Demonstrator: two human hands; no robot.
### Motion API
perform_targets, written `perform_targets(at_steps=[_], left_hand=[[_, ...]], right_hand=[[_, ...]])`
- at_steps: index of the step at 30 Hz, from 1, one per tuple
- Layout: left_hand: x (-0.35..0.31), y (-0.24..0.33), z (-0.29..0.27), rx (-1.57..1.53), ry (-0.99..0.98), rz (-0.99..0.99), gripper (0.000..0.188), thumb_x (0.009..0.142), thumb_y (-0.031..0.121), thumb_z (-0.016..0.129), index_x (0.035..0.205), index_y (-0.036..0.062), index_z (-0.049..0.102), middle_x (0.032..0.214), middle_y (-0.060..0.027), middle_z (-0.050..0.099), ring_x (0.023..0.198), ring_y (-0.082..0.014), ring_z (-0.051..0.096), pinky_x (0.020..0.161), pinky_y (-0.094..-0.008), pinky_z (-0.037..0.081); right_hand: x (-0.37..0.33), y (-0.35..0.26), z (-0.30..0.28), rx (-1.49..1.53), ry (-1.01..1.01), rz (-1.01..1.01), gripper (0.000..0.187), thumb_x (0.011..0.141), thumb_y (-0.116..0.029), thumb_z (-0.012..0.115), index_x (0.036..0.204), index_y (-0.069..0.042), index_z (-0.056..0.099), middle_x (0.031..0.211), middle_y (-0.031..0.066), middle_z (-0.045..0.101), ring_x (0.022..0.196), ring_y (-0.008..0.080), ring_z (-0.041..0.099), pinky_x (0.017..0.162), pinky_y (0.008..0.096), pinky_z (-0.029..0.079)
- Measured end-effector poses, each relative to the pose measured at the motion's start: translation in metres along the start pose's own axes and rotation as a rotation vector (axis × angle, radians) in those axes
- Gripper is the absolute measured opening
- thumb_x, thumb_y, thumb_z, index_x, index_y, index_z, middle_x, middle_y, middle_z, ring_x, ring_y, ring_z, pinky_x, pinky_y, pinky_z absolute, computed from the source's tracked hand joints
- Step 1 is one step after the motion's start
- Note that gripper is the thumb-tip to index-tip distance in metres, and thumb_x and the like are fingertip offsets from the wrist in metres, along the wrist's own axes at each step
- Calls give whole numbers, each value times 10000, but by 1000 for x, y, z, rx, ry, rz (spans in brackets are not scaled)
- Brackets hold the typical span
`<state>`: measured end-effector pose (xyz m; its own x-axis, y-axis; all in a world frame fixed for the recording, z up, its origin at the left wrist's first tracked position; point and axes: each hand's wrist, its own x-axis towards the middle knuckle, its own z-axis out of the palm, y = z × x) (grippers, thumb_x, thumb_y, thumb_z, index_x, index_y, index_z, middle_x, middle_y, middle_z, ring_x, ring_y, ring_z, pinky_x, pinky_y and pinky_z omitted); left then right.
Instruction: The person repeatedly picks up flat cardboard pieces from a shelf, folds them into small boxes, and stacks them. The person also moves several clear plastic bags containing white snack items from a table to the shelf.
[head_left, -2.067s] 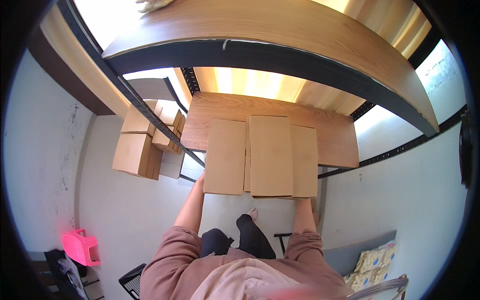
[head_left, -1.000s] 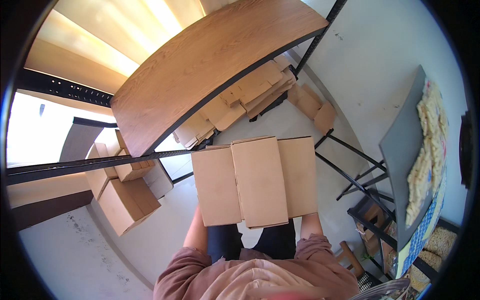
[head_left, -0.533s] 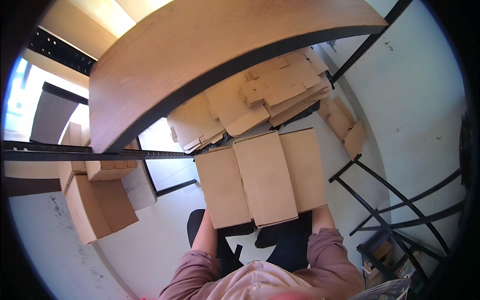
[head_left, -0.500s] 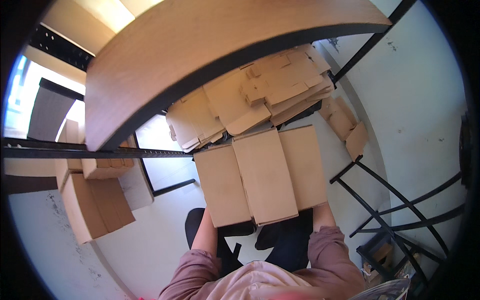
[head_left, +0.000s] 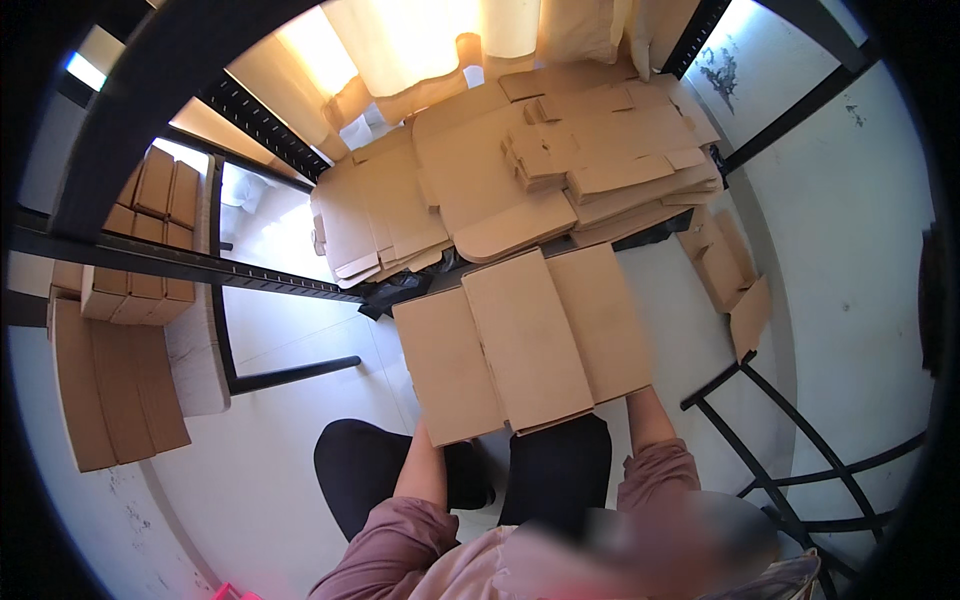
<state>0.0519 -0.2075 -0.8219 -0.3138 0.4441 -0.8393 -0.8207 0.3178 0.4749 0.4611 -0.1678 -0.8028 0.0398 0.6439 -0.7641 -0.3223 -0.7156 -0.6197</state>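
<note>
A load of brown cardboard boxes (head_left: 528, 335) spans the space between my two hands, held out in front of my knees. Its top shows three smooth panels side by side, the middle one raised above the others. My left hand (head_left: 428, 430) is at the near left corner, mostly tucked under the cardboard. At the near right corner my right hand (head_left: 640, 398) supports the other side, its fingers out of sight beneath. Just beyond the load lies a broad pile of flattened cardboard (head_left: 480, 180) on a low rack shelf, with black plastic showing under its edge.
Dark metal rack bars (head_left: 190, 262) cross at the left. Closed brown boxes (head_left: 150, 240) stand stacked on a table there. An opened carton (head_left: 718, 260) lies on the floor at right, beside a black metal frame (head_left: 790, 440). Yellowish curtains (head_left: 420, 45) hang behind.
The view has shifted, and the wooden board overhead has left the picture, exposing the curtains and more of the pile. The boxes stay between my hands. My knees now appear more bent.
</note>
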Motion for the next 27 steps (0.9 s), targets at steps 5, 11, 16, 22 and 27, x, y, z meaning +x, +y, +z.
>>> perform_targets(at_steps=[5, 11, 16, 22, 27], left_hand=[[9, 14, -44, -77, 100, 90, 758, 863, 643, 188, 1375, 93, 289, 1379, -119, 347, 1255, -295, 340, 1037, -435, 282], [2, 54, -95, -141, 210, 219, 755, 864, 640, 186, 1375, 93, 289, 1379, -120, 347, 1256, -297, 338, 1039, -437, 278], [5, 83, -123, -182, 251, 308, 753, 865, 637, 184, 1374, 92, 290, 1379, -120, 346, 1257, -298, 337, 1041, -440, 275], [16, 107, -126, -235, 271, 390, 750, 867, 634, 182, 1374, 92, 290, 1380, -120, 345, 1257, -300, 336, 1043, -442, 271], [19, 108, -114, -294, 273, 446, 747, 868, 631, 180, 1373, 92, 290, 1380, -120, 345, 1258, -302, 335, 1045, -444, 268]], right_hand=[[31, 37, 31, -16, -119, 38, 834, 839, -669, 325, 1314, 16, 338, 1353, 165, 338, 1242, 262, 336, 1000, 374, 310], [66, 62, 96, -35, -297, 13, 842, 838, -674, 319, 1314, 20, 336, 1359, 168, 330, 1246, 265, 330, 1002, 374, 307], [91, 71, 146, -94, -381, -58, 848, 837, -678, 315, 1314, 23, 334, 1364, 170, 323, 1249, 267, 324, 1003, 374, 305], [92, 57, 185, -254, -467, -190, 831, 879, -631, 262, 1363, 43, 223, 1409, 186, 244, 1298, 280, 235, 1064, 355, 190], [87, 46, 210, -62, -614, -143, 774, 916, -560, 264, 1390, 43, 157, 1458, 166, 165, 1345, 253, 154, 1088, 339, 131]])
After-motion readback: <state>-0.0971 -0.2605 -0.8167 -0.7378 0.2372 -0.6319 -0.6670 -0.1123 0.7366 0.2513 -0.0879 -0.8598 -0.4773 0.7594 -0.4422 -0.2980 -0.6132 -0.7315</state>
